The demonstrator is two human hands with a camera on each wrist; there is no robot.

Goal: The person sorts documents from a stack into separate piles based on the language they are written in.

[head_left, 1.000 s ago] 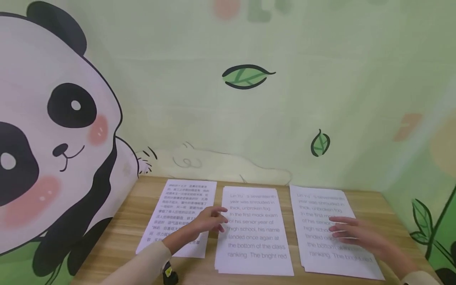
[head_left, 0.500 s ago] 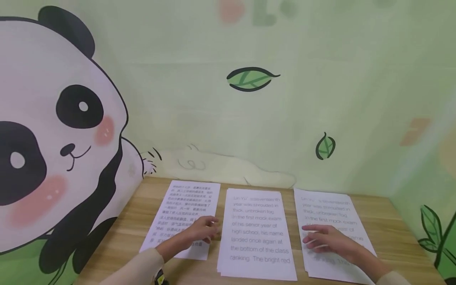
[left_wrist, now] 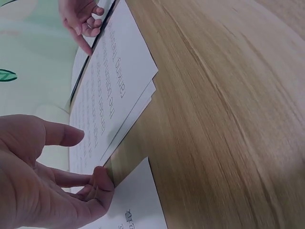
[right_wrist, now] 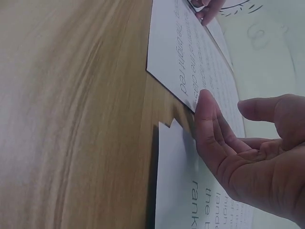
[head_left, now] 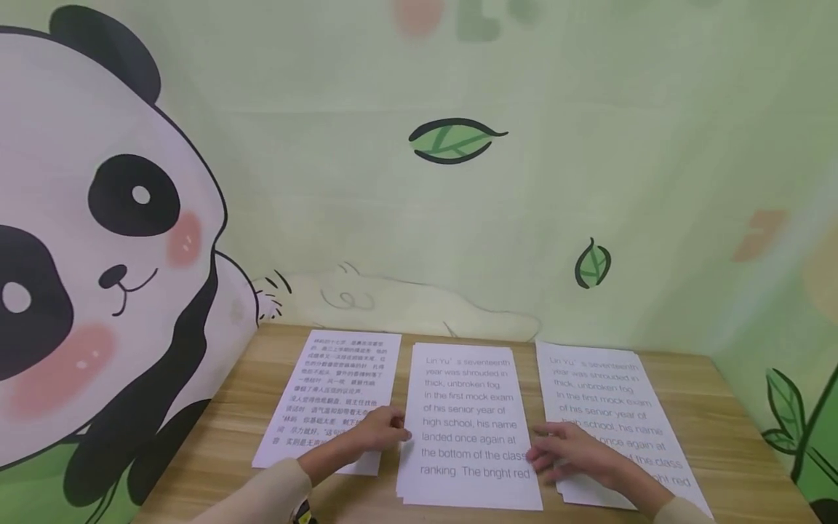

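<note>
In the head view, the left hand (head_left: 381, 431) is lying beside the left edge of the middle stack of English-printed sheets (head_left: 468, 429), over the right border of the Chinese-printed sheet (head_left: 327, 397), its fingers bending loosely, while the right hand (head_left: 572, 449) is lying at the stack's right edge, partly covering the right-hand stack of English-printed sheets (head_left: 599, 389), with its fingers pointing inward. All this paper is lying on the wood-grain table (head_left: 212, 451), and behind it a printed panda (head_left: 137, 255) and a green leaf drawing (head_left: 455, 142) are decorating the pale green backdrop (head_left: 327, 160). In the left wrist view, the left thumb is standing well apart from the loosely bent fingers, whose tips are sitting just beside the middle stack, above the Chinese-printed sheet; layered corners are showing at the stack's near end, and the right hand is pointing a finger at its far edge. In the right wrist view, the right thumb and fingers are forming a wide gap, and the fingertips are meeting the middle stack's edge in the picture, though whether they are actually touching it I cannot tell
</note>
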